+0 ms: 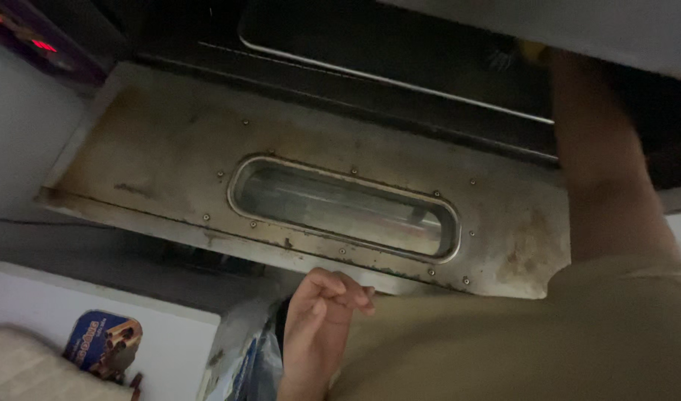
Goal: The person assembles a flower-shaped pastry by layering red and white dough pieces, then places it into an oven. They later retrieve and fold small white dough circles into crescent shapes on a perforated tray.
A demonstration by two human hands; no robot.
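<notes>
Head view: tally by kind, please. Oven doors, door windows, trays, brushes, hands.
Oven door, open: 1
Door window: 1
Dark tray inside: 1
Brush, right hand hidden behind it: 1
Hands in view, left hand: 1
Total: 5

A blue, rounded package printed with brown rolled wafer sticks (105, 343) lies well to the left of the curled left hand (322, 319) and lower, on a white surface. A dark display strip with blurred red glowing marks (28, 37) sits far up and left of that hand, at the top corner.
</notes>
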